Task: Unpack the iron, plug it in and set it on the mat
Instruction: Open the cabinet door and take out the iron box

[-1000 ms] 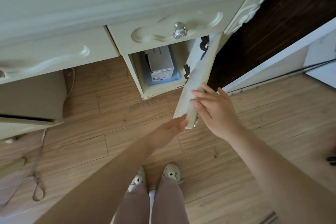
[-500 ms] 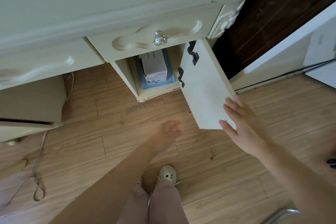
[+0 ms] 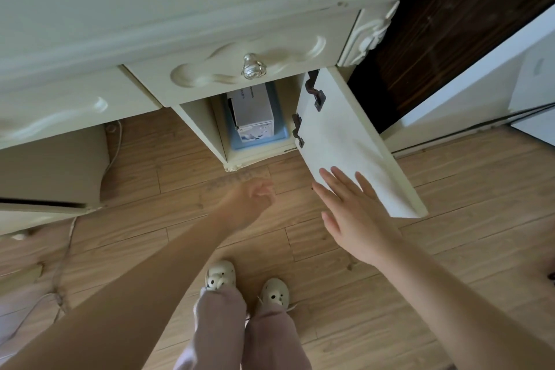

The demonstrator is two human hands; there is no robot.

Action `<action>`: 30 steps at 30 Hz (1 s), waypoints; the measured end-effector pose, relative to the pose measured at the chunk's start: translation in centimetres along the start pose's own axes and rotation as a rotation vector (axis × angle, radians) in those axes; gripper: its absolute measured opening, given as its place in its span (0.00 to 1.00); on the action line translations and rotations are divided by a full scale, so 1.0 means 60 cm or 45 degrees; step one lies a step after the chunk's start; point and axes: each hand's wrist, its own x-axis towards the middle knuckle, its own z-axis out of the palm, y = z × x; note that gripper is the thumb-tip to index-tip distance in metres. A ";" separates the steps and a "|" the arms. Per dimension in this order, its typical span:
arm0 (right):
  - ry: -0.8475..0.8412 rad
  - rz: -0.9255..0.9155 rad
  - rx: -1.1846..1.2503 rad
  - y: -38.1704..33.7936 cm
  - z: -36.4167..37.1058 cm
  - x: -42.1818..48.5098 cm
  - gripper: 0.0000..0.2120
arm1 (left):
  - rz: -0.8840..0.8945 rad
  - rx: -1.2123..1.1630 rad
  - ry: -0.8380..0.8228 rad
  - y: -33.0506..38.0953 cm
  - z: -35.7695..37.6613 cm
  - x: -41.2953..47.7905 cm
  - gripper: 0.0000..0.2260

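cream-painted bench fills the upper half of the frame, w/ a carved drawer front and a glass knob at centre top. below the drawer, a small cupboard is seen standing open; its door is swung out toward centre right, dark hinges on its inner edge. inside the cupboard, a white iron box is seen upright on a blue tray, set back in the compartment, upper centre of the frame. right hand is held flat at centre right, fingers spread and released, tips over the door's lower inner face; actual contact can't be told. left hand is held at centre, just below the cupboard opening, fingers loosely curled, grasping nothing, apart from the box. wood-plank floor is seen below, w/ a thin cord trailing at lower left. white perforated clogs and pale pink trouser legs are seen at bottom centre.
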 end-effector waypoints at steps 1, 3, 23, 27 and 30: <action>-0.031 0.006 0.063 -0.006 0.004 0.021 0.21 | -0.005 0.024 0.010 -0.005 -0.006 0.008 0.17; -0.087 0.055 0.181 -0.016 0.008 0.062 0.23 | -0.002 0.066 0.012 -0.010 -0.017 0.022 0.17; -0.029 0.052 0.239 -0.026 0.305 0.454 0.24 | 0.078 0.186 0.303 -0.188 -0.056 0.380 0.20; 0.154 0.083 0.315 -0.017 0.361 0.512 0.24 | 0.152 0.184 0.418 -0.215 -0.048 0.445 0.20; 0.363 0.142 0.356 -0.007 0.387 0.547 0.25 | 0.253 0.253 0.633 -0.225 -0.044 0.477 0.21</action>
